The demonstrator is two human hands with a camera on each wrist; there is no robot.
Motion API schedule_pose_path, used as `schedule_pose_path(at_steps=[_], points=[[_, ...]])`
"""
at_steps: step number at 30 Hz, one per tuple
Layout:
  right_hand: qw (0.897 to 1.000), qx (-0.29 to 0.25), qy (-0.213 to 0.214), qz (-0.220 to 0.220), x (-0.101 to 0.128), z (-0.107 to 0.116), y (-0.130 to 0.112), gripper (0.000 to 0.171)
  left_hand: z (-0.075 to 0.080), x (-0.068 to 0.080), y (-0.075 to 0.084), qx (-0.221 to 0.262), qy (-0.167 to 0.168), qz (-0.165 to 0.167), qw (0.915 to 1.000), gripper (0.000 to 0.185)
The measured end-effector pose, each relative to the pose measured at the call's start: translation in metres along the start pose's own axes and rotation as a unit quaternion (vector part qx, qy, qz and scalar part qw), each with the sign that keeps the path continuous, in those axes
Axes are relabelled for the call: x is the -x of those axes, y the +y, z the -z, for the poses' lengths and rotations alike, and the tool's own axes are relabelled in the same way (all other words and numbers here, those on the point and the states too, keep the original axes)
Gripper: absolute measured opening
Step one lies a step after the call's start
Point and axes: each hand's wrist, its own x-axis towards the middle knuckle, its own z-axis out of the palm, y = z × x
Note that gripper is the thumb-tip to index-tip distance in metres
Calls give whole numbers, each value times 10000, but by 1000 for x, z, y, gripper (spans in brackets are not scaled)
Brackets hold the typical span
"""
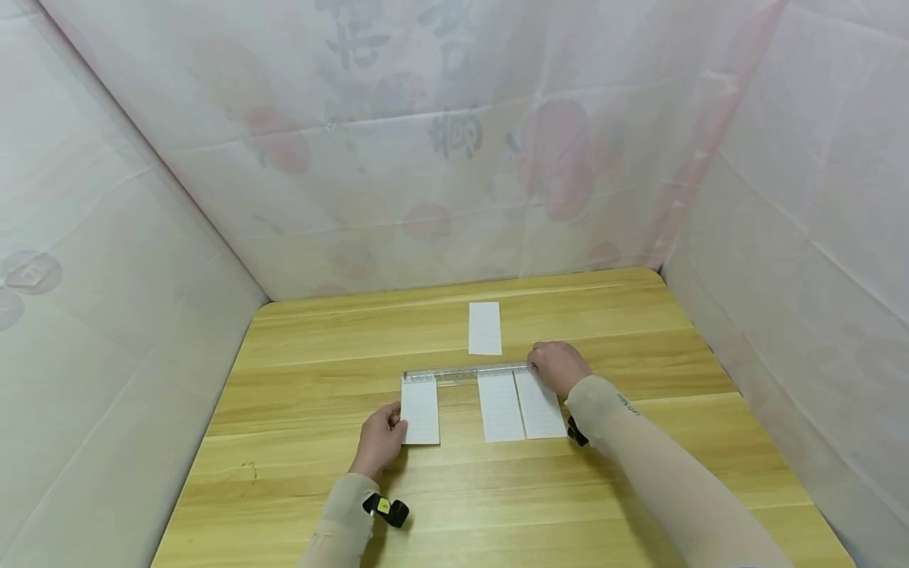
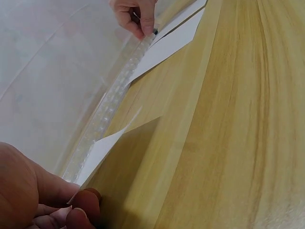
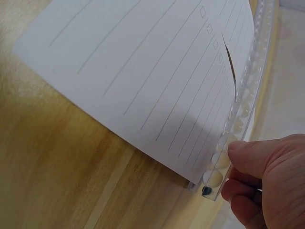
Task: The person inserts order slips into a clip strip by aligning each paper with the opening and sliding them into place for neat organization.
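Note:
A long clear plastic strip with a row of round bumps (image 1: 458, 373) lies across the top edges of three white cards. At its right end my right hand (image 1: 559, 368) pinches it between thumb and fingers; a small dark dot marks that end in the right wrist view. The left card (image 1: 420, 412) has its left edge between the thumb and fingers of my left hand (image 1: 379, 439), and the left wrist view shows it raised off the wood there. The middle card (image 1: 502, 406) and the lined right card (image 3: 143, 81) sit side by side under the strip.
Farther back on the wooden table (image 1: 319, 339) lies another white card (image 1: 485, 328), apart from the strip. Pale printed cloth (image 1: 398, 189) hangs behind the table and along both sides. Bare wood shows between the left and middle cards.

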Motion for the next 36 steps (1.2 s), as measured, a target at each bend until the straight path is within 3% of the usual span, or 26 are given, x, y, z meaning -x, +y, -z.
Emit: schedule_pose_path(at_steps=[15,36], points=[[10000,50,9,5,-1,-1,0,13,-3,-3,0,25,-37,89,10000,41],[10000,25,39,1,0,0,-3,9,-6,-2,5,-135,-74,-120,9998,40]])
